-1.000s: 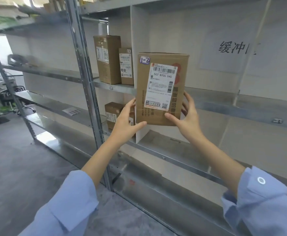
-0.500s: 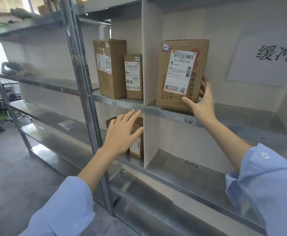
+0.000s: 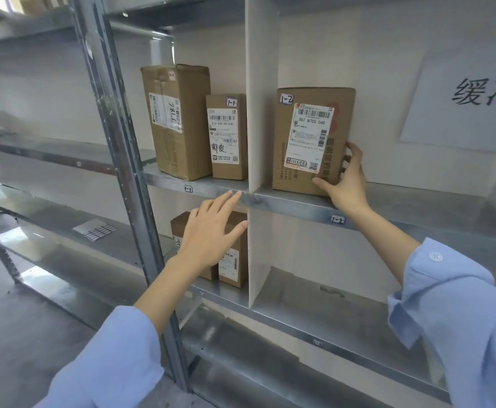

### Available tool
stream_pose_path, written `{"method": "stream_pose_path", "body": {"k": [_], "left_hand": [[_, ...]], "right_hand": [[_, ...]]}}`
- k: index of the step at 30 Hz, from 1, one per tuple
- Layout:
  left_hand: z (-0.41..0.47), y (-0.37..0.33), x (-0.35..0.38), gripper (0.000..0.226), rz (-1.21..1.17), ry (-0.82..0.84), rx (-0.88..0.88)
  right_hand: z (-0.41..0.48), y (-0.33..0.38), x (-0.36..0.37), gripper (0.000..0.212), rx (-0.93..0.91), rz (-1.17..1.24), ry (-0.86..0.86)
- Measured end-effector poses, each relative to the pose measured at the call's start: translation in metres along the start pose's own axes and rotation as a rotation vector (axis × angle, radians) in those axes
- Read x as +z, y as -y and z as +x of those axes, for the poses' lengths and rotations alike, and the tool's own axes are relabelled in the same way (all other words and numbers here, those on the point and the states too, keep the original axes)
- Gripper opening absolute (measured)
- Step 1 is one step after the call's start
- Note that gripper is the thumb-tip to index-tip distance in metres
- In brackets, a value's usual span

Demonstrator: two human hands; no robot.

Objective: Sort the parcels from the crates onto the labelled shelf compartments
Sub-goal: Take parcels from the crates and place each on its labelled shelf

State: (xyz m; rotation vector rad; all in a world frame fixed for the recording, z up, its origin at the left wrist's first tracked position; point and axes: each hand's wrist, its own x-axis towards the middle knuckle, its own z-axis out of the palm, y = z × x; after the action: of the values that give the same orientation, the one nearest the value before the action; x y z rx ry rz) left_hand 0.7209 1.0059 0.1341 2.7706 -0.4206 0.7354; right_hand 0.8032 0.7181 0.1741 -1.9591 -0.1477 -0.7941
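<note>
Cardboard parcel (image 3: 311, 139) tagged "1-2" stands upright on the metal shelf (image 3: 288, 203), just right of the white divider (image 3: 261, 92), in the compartment whose edge sticker (image 3: 337, 219) also reads "1-2". Its shipping label shows "507 N705 040" above a barcode. The right hand (image 3: 344, 179) grips the parcel's lower right corner, thumb on the front, fingers round the side. The left hand (image 3: 211, 231) hovers at seven o'clock from the parcel, fingers spread wide and holding nothing, fingertips near the shelf lip. At nine o'clock, past the divider, a tall box (image 3: 179, 122) and a slimmer box (image 3: 227, 136) marked "1-1" stand above a "1-1" sticker (image 3: 188, 189). A wall sheet (image 3: 464, 98) at three o'clock carries the characters "缓冲".
</note>
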Motion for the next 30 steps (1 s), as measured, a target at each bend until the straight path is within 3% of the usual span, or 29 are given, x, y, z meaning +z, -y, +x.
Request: {"method": "stream_pose_path", "body": {"k": [8, 13, 18, 30], "left_hand": [[-0.016, 0.0, -0.003, 0.063, -0.076, 0.072, 0.091], [-0.036, -0.047, 0.004, 0.063, -0.178, 0.13, 0.222], [-0.056, -0.135, 0.014, 0.064, -0.292, 0.183, 0.402], [-0.15, -0.432, 0.017, 0.063, -0.5, 0.324, 0.856]], "right_hand": [[-0.063, 0.025, -0.026, 0.085, 0.078, -0.244, -0.051], [-0.134, 0.042, -0.079, 0.07, 0.08, -0.515, -0.034], [-0.206, 0.053, -0.156, 0.068, 0.221, -0.82, 0.042], [-0.402, 0.079, -0.418, 0.073, 0.692, -1.155, -0.145]]}}
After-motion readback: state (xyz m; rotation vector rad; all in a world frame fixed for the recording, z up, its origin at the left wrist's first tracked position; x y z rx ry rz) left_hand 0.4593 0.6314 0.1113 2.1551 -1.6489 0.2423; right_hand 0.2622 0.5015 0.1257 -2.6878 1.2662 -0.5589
